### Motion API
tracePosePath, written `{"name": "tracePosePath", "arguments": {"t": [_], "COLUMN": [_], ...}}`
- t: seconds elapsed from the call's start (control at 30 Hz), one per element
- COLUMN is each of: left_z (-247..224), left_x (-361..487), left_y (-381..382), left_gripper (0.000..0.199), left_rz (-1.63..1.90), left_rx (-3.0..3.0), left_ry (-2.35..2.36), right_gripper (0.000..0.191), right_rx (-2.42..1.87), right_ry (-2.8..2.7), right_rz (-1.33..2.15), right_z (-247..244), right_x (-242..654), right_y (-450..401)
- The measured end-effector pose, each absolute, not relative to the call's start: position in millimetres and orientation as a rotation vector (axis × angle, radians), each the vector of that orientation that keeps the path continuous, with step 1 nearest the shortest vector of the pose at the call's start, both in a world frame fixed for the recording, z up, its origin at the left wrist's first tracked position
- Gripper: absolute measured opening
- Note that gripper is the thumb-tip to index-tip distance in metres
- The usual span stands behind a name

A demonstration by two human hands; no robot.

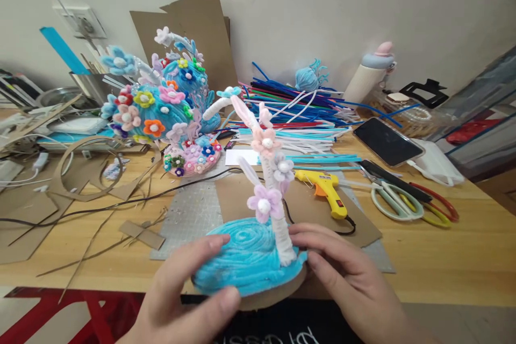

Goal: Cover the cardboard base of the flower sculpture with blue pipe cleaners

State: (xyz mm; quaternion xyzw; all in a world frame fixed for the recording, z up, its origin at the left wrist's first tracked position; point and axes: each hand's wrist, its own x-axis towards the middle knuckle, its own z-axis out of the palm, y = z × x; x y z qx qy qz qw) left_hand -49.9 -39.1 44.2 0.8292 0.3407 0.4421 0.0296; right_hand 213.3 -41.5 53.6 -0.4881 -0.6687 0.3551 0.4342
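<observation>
Between my two hands is a pipe-cleaner flower ornament (245,260), with an oval base wound in blue and cardboard showing below. From its right side rises a white wrapped stem (284,239) bearing lilac, grey and peach flowers, with a small blue flower at the tip. My left hand (185,285) grips the base's left side, thumb and finger on the blue top. My right hand (346,269) holds the right edge near the stem's foot, thumb and fingers closed on the rim. The fingers' undersides are hidden.
A yellow glue gun (326,188) lies on cardboard behind the ornament, its cord trailing nearby. Scissors (397,201), pliers (439,204) and a phone (387,141) are at the right. Pipe-cleaner bundles (298,102) and a finished-looking flower piece (157,105) stand behind; cardboard scraps (141,234) lie left.
</observation>
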Motion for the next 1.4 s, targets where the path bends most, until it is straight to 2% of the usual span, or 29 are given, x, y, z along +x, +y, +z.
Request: {"name": "tracePosePath", "arguments": {"t": [0.03, 0.1, 0.2, 0.3, 0.43, 0.5, 0.57, 0.77, 0.83, 0.97, 1.4], "left_z": [42.6, 41.6, 42.9, 47.5, 55.5, 57.3, 57.7, 60.2, 61.9, 59.5, 51.1], "left_x": [-49.9, -48.6, -47.5, -48.4, -47.3, -45.3, -42.9, -38.1, -37.2, -35.7, -36.0], "left_y": [-38.1, -35.7, -33.8, -34.4, -33.4, -31.8, -30.7, -30.1, -29.3, -27.0, -20.2], "left_gripper": [0.073, 0.079, 0.062, 0.058, 0.036, 0.033, 0.035, 0.06, 0.053, 0.024, 0.003], "left_rz": [1.395, 1.455, 1.362, 1.234, 1.202, 1.22, 1.243, 1.213, 1.18, 1.172, 1.243], "left_rx": [2.499, 2.343, 2.16, 1.99, 1.871, 1.865, 1.852, 1.823, 1.778, 1.592, 1.489], "left_ry": [1.03, 1.035, 1.02, 0.951, 0.89, 0.882, 0.876, 0.786, 0.769, 0.809, 0.758], "right_gripper": [0.022, 0.021, 0.021, 0.022, 0.025, 0.024, 0.022, 0.019, 0.018, 0.018, 0.021], "right_rx": [-1.229, -1.247, -1.261, -1.246, -1.233, -1.242, -1.251, -1.331, -1.326, -1.292, -1.256], "right_ry": [-1.651, -1.609, -1.585, -1.595, -1.584, -1.555, -1.52, -1.34, -1.255, -1.091, -1.037], "right_rz": [0.869, 0.865, 0.876, 0.868, 0.851, 0.88, 0.938, 1.181, 1.242, 1.368, 1.44], "right_z": [52.1, 49.0, 45.2, 43.8, 44.4, 44.4, 43.4, 31.8, 27.9, 25.9, 26.1], "right_x": [213.6, 214.4, 215.3, 215.4, 214.5, 215.5, 219.3, 237.4, 239.5, 237.7, 236.4], "right_y": [-41.2, -40.5, -39.3, -38.6, -39.7, -41.2, -43.1, -43.5, -41.6, -39.7, -44.1]}}
